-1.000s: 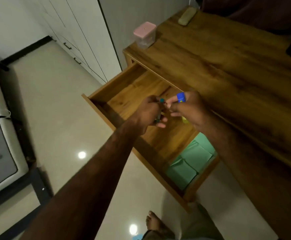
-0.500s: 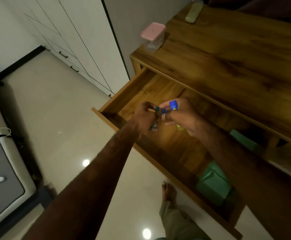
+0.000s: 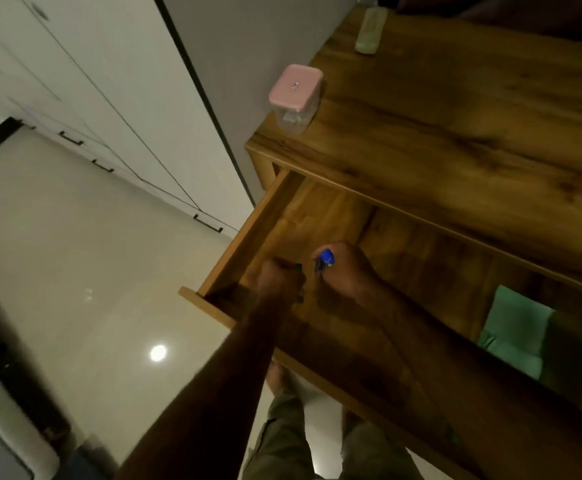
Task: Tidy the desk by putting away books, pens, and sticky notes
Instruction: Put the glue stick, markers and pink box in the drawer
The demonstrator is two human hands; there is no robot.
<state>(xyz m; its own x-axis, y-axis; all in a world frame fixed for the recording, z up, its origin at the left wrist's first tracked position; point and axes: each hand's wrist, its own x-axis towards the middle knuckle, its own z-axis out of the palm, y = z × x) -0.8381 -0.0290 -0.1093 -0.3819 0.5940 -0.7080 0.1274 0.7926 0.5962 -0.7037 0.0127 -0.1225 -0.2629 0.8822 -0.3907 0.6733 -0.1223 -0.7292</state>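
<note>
Both my hands are inside the open wooden drawer (image 3: pixel 248 233) under the desk top (image 3: pixel 455 140). My left hand (image 3: pixel 279 280) is closed around a dark pen with a teal end (image 3: pixel 299 267). Right beside it, almost touching, my right hand (image 3: pixel 346 271) grips pens, of which a blue cap (image 3: pixel 327 255) and a bit of yellow stick out above the fingers. Green sticky-note pads (image 3: pixel 514 323) lie at the right end of the drawer. The pens' bodies are hidden by my fingers.
A clear box with a pink lid (image 3: pixel 295 95) stands on the desk's left corner. A pale remote-like object (image 3: pixel 370 31) lies farther back. White cabinets (image 3: pixel 109 98) line the wall on the left. My bare foot (image 3: pixel 277 377) is on the tiled floor below the drawer.
My head has moved closer and lower, so the drawer looks larger. Both hands have sunk deeper into the drawer and stayed together, still holding the pens.
</note>
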